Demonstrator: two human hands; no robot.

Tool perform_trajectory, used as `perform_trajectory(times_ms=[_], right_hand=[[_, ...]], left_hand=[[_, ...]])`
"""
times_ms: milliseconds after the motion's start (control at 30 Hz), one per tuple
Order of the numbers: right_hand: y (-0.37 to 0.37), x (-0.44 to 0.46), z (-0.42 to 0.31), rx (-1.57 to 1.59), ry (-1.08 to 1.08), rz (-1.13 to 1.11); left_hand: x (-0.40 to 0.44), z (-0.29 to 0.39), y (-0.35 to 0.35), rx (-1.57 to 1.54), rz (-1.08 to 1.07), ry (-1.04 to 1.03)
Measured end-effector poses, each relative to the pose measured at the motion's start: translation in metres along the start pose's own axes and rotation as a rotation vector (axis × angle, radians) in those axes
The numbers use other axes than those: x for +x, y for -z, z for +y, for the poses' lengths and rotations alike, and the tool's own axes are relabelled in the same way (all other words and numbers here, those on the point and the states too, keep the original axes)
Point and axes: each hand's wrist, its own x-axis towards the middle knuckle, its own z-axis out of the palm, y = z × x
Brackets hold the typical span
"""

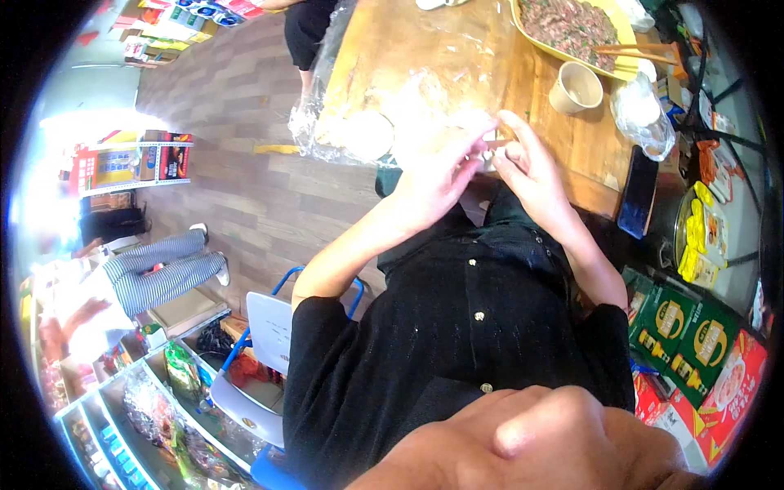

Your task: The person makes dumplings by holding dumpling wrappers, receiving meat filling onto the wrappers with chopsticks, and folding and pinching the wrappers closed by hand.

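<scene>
My left hand (441,180) and my right hand (529,167) meet above the near edge of the wooden table (572,151). Between their fingertips is a small white dumpling (488,153), pinched from both sides and largely covered by the fingers. Beyond the right hand stands a paper cup (576,88). Farther off, a yellow tray (626,31) holds minced meat filling (569,28) with green bits, and chopsticks (641,54) lie across its edge. Left of my hands, a round pale thing (367,135) lies on the plastic-covered part, washed out by bright light.
A phone (637,192) and a white plastic bag (643,114) lie at the table's right side. Green and red boxes (682,335) stand low on the right. To the left are a blue-framed chair (269,327), goods on shelves, and a person in striped trousers (163,269). Another person's leg shows behind the table.
</scene>
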Motion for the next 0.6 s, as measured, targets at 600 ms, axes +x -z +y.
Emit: perform_trajectory(times_ms=[600], right_hand=[[-0.005,0.006,0.004,-0.010,0.021,0.026]], left_hand=[[0.010,0.008,0.011,0.138,-0.015,0.049]])
